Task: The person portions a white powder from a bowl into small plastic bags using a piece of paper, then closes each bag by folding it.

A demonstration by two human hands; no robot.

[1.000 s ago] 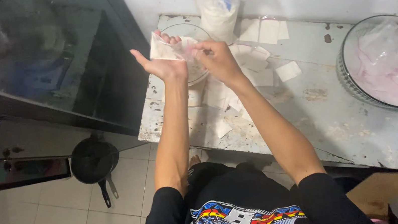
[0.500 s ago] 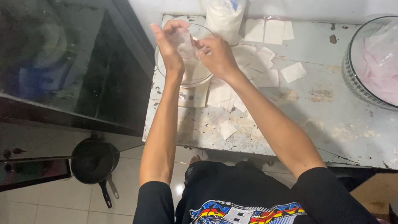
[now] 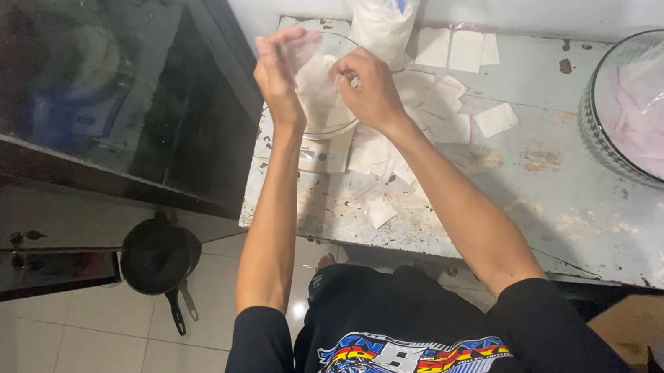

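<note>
Together, the left hand (image 3: 278, 79) and the right hand (image 3: 368, 85) are raised over a clear glass bowl (image 3: 338, 118) at the far left corner of the worn white table (image 3: 569, 191); both pinch a small clear plastic bag (image 3: 311, 71) between them, fingers clamped on its edges; flat white packets (image 3: 450, 50) lie scattered just beside the bowl; a filled plastic sack (image 3: 387, 15) stands behind it; a large glass bowl of pink bags (image 3: 661, 112) sits well apart at the right; a black pan (image 3: 157, 258) rests on the tiled floor.

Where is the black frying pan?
In the head view, the black frying pan sits low on the left, on the tiled floor, beside the worn table's edge and below the dark glass cabinet.
</note>
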